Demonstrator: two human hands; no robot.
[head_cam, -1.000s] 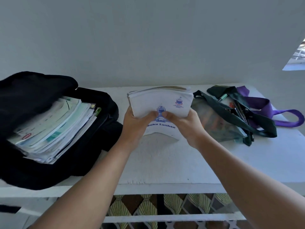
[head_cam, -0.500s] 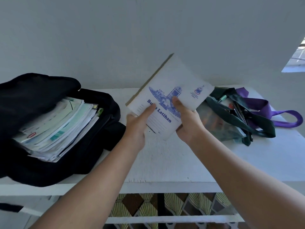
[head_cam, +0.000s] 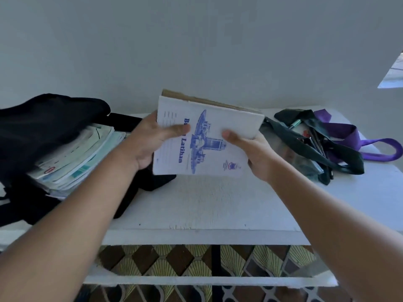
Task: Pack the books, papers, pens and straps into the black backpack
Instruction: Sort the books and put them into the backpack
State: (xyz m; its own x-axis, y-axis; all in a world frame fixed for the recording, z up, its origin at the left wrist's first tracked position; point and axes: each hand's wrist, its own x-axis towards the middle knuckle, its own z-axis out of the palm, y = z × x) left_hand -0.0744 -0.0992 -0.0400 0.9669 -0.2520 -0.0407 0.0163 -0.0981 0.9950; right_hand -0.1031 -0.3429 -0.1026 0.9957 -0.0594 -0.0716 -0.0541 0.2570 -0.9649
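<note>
A: Head view: a stack of exercise books [head_cam: 207, 138] is held above the table [head_cam: 196, 205], between the black backpack [head_cam: 43, 123] at left and the straps [head_cam: 340, 149] at right.

B: Grip state?

A: The left hand [head_cam: 150, 140] is clamped on the stack's left edge, thumb on the cover. The right hand [head_cam: 253, 149] is clamped on the right edge, thumb on top, fingers underneath.

B: Handling?

A: Light and bendy is judged; thin soft covers, loose stack, so fanning or sliding apart is a risk. Hold is best taken at both short edges, pinched through the full thickness.

B: Backpack?

A: Lying open, papers [head_cam: 74, 158] already stuffed inside. Room on top of those is judged likely.

B: Remaining items?

A: Straps and pens [head_cam: 314, 136] are piled at far right, a clear pouch [head_cam: 290, 153] beneath them, untouched.
</note>
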